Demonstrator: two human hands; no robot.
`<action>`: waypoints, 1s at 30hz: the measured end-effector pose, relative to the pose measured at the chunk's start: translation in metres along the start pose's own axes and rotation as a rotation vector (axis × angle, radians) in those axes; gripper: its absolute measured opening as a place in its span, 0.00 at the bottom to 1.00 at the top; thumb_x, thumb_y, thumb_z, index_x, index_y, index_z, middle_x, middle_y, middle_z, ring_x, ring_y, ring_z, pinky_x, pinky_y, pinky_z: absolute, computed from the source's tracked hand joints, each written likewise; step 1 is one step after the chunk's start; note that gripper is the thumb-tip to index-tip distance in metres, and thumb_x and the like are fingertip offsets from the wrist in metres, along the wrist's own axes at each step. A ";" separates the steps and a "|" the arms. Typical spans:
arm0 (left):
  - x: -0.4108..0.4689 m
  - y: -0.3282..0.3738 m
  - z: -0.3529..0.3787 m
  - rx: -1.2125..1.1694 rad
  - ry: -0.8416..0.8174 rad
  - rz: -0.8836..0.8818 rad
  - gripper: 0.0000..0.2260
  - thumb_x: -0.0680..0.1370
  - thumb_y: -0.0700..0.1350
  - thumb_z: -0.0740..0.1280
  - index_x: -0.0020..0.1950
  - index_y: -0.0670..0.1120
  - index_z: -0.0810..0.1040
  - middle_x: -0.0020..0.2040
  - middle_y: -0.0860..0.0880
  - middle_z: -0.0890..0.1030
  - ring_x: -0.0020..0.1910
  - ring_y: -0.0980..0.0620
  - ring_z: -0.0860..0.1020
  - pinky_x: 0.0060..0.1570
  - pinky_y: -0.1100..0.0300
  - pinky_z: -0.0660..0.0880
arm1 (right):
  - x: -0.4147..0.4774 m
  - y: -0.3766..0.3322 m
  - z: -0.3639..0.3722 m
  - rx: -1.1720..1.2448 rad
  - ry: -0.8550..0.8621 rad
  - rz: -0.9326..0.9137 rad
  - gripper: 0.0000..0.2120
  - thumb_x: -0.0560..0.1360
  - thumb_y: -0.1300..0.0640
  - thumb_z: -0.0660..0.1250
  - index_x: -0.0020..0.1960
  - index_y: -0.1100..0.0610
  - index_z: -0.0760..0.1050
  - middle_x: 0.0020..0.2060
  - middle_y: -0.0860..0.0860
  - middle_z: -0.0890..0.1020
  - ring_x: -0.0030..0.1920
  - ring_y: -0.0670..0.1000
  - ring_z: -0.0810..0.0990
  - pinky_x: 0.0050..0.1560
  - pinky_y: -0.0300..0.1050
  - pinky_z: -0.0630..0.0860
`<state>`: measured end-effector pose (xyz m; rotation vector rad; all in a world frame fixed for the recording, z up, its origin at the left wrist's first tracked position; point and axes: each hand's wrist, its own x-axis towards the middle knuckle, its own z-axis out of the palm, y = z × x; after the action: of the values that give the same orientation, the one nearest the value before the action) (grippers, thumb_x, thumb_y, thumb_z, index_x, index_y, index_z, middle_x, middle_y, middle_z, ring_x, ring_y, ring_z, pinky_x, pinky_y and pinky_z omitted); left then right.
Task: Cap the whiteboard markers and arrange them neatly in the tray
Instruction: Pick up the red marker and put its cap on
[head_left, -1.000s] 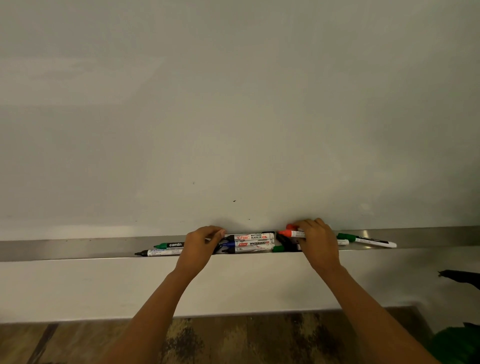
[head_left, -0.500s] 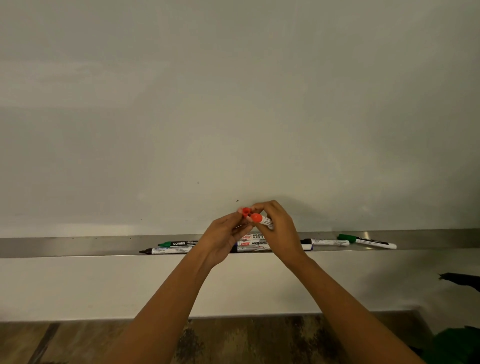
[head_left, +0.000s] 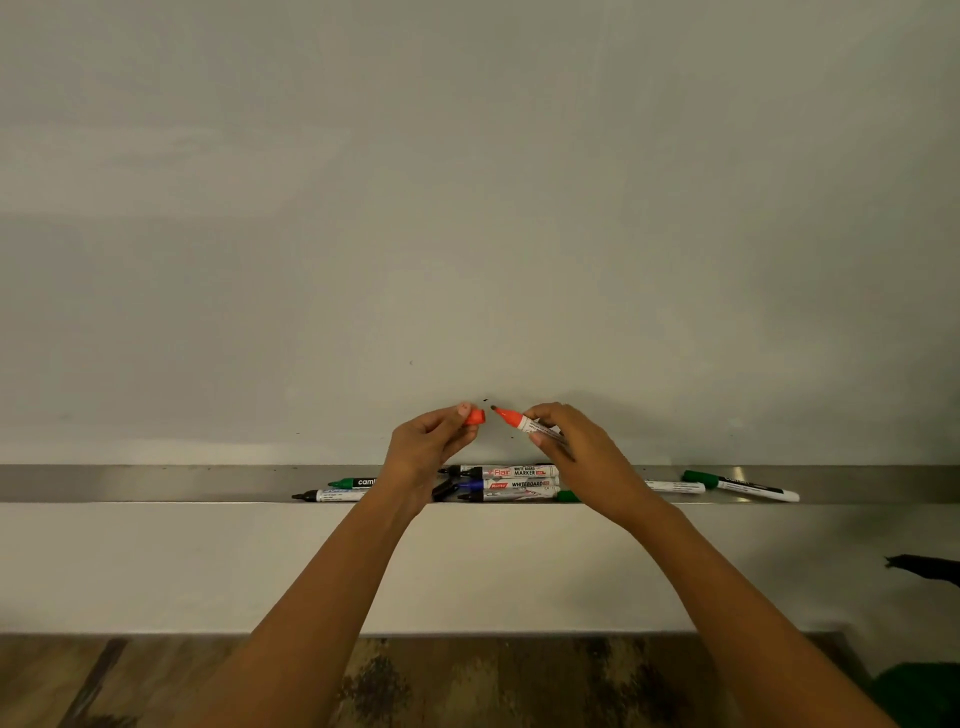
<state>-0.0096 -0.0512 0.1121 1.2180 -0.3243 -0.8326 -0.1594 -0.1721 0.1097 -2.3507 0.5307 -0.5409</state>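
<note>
Markers lie loose in the tray (head_left: 156, 483) below the whiteboard; above it, the right hand (head_left: 582, 447) pinches the uncapped red marker (head_left: 524, 422), the left hand (head_left: 431, 441) grips its red cap (head_left: 474, 417) just apart from the tip; line both up straight, then press firmly.

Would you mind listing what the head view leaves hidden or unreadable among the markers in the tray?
- Green-capped marker: its right end is hidden behind the left hand.
- Small green piece in the metal tray: mostly covered by the right hand.
- Far-right green marker: label too small to read.
</note>
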 end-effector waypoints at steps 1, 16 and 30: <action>-0.001 0.000 -0.001 0.019 0.001 0.014 0.07 0.74 0.42 0.67 0.48 0.40 0.81 0.39 0.51 0.85 0.42 0.56 0.83 0.43 0.69 0.78 | 0.000 0.000 -0.002 -0.024 0.020 -0.018 0.11 0.78 0.54 0.59 0.60 0.50 0.70 0.52 0.51 0.76 0.50 0.49 0.75 0.51 0.46 0.74; -0.017 0.019 0.004 0.418 -0.103 0.274 0.10 0.73 0.41 0.68 0.53 0.39 0.81 0.38 0.46 0.83 0.35 0.56 0.81 0.42 0.67 0.79 | 0.001 -0.019 0.000 -0.296 0.353 -0.219 0.15 0.75 0.44 0.57 0.56 0.47 0.76 0.43 0.51 0.82 0.43 0.53 0.79 0.43 0.52 0.72; -0.017 0.020 -0.004 0.545 -0.238 0.324 0.07 0.73 0.42 0.68 0.49 0.46 0.82 0.37 0.52 0.84 0.39 0.53 0.82 0.47 0.63 0.79 | 0.001 -0.029 -0.021 -0.292 0.091 -0.123 0.12 0.77 0.44 0.58 0.56 0.43 0.75 0.39 0.43 0.83 0.32 0.40 0.74 0.34 0.39 0.72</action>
<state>-0.0106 -0.0345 0.1325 1.5146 -0.9639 -0.6208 -0.1627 -0.1631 0.1437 -2.6590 0.5398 -0.6676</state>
